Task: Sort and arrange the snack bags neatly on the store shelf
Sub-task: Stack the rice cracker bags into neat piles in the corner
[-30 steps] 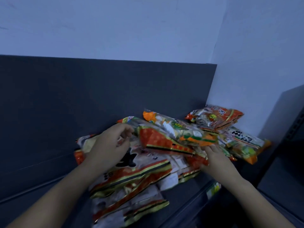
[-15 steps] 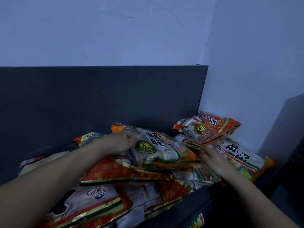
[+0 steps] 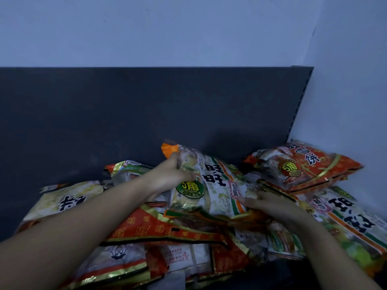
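A loose heap of snack bags covers the dark shelf. On top in the middle lies a white-and-green bag (image 3: pixel 211 185) with an orange corner and a round green label. My left hand (image 3: pixel 167 176) grips its upper left end, fingers curled round the edge. My right hand (image 3: pixel 272 206) lies on its lower right corner with fingers stretched out and touching it. A red bag (image 3: pixel 303 166) sits on top at the back right. Under it lies another white-and-green bag (image 3: pixel 351 218). Red-and-gold bags (image 3: pixel 167 229) are spread below my arms.
The dark back panel (image 3: pixel 146 111) of the shelf rises behind the heap. A pale wall (image 3: pixel 345 91) closes the right side, right next to the red bag. More bags, among them a white-and-yellow bag (image 3: pixel 69 199), lie at the left under my left forearm.
The view has come closer and shifted right. My left hand has moved up onto the top bag's left end and taken hold of it. My right hand stays at its right corner.
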